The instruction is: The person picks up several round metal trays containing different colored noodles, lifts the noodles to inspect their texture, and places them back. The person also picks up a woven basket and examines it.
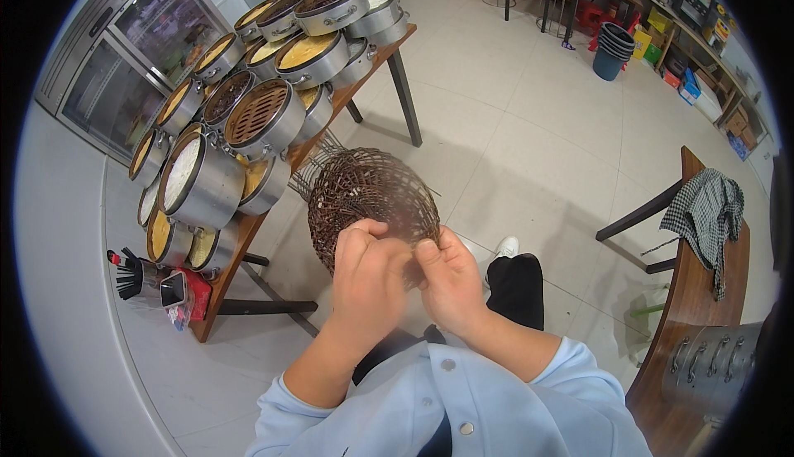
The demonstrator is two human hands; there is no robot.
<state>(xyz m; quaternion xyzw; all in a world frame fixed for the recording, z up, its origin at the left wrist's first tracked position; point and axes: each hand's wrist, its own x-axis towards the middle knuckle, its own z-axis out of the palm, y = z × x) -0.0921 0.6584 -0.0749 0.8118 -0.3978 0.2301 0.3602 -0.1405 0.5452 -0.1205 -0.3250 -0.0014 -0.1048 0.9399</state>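
Observation:
My left hand point(372, 268) is raised in front of me with its fingers curled inward, and part of it is blurred. Close beside it, my right hand point(454, 274) has thumb and fingertips drawn together. A hazy patch lies between and beyond the fingertips; I cannot tell whether it is blur or a thin clear material. Behind both hands sits a dark brown wicker basket point(353, 193), its woven inside facing me. The right fingertips overlap the basket's edge in the picture, and contact is unclear. My left hand hides its near side.
To the left, a wooden table point(347, 94) carries several round metal steamers point(208, 181) with yellow, white or dark contents. A glass-door fridge point(133, 54) stands behind. At right, a wooden bench point(679, 308) bears a checked cloth point(707, 209) and metal steamers point(710, 361). Bins point(613, 52) stand farther off.

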